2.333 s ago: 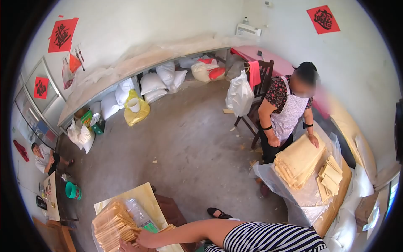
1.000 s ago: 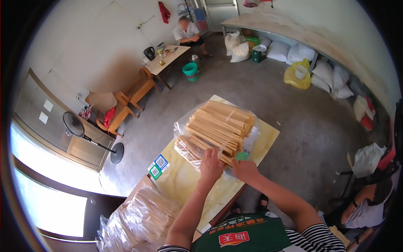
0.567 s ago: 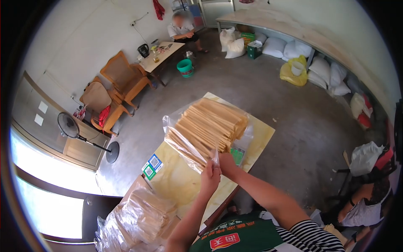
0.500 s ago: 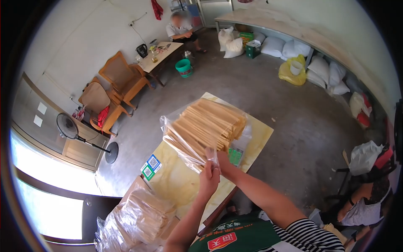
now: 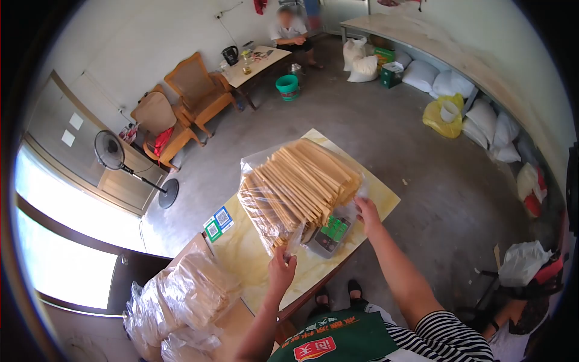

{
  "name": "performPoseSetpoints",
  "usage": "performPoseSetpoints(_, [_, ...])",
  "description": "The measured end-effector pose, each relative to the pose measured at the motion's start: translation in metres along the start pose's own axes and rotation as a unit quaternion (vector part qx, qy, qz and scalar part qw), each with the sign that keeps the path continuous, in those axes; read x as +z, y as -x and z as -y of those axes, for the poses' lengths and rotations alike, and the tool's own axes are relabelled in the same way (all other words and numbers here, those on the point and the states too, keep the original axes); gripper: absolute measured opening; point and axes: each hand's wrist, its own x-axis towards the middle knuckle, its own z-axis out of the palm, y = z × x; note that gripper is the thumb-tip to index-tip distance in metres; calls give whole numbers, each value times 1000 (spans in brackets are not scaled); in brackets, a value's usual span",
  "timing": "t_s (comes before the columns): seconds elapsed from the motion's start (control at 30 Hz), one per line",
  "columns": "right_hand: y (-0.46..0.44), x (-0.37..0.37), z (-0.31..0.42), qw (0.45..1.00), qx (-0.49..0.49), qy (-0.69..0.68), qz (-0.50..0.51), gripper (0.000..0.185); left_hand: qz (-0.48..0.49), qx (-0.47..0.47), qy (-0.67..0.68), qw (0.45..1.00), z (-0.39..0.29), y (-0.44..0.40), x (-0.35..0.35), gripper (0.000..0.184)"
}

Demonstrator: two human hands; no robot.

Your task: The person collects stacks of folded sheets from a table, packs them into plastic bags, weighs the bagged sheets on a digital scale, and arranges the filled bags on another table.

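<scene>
Risk, judged: hard pulling at the left hand's (image 5: pixel 281 271) pinch could tear the thin clear bag (image 5: pixel 264 220); the loosely stacked flat sheets (image 5: pixel 307 178) might then slide toward the scale (image 5: pixel 325 242), near right. Left fingers clamped on the bag's near edge; bag lies just far of them, above the surface (image 5: pixel 250 262). Right hand (image 5: pixel 370 217) at its right side; grip: cannot tell.

The see-through bag of flat sheets (image 5: pixel 301 181) hides part of the scale (image 5: pixel 330 237), whose keys are too small to read. The far sitting person's head (image 5: pixel 285 14) is blurry. The bottom edge cuts off the green apron (image 5: pixel 347 338)
</scene>
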Motion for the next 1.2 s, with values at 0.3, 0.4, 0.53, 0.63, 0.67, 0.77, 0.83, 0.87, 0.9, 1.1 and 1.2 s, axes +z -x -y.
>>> performPoseSetpoints(0.3, [2,12,38,935,-43,-291,200,8,-2,-154,338,928,-37,-26,-46,15])
performPoseSetpoints(0.4, [43,30,78,954,-20,-219,204,9,-46,-131,415,899,-58,-36,-84,14])
performPoseSetpoints(0.53, [122,68,127,943,-70,-157,285,11,-127,-53,513,847,-87,-36,-151,12])
performPoseSetpoints(0.63, [196,90,175,915,-94,-139,366,15,-136,19,539,831,-107,-35,-211,11])
performPoseSetpoints(0.67, [220,96,188,894,-106,-126,416,15,-137,23,539,831,-112,-34,-229,11])
performPoseSetpoints(0.77, [264,112,191,861,-115,-113,483,12,-121,81,554,819,-110,-26,-270,12])
performPoseSetpoints(0.83, [283,125,176,852,-115,-108,500,12,-131,60,560,816,-97,-15,-289,14])
performPoseSetpoints(0.87, [290,131,165,852,-116,-106,500,12,-131,60,562,815,-87,-9,-296,14])
performPoseSetpoints(0.9, [294,135,151,859,-80,-96,497,15,-125,29,562,817,-74,0,-298,14])
performPoseSetpoints(1.1, [328,124,58,881,68,18,469,31,-96,-151,587,790,24,77,-295,17])
performPoseSetpoints(1.2, [346,122,53,870,96,62,480,36,-82,-169,604,775,32,96,-311,18])
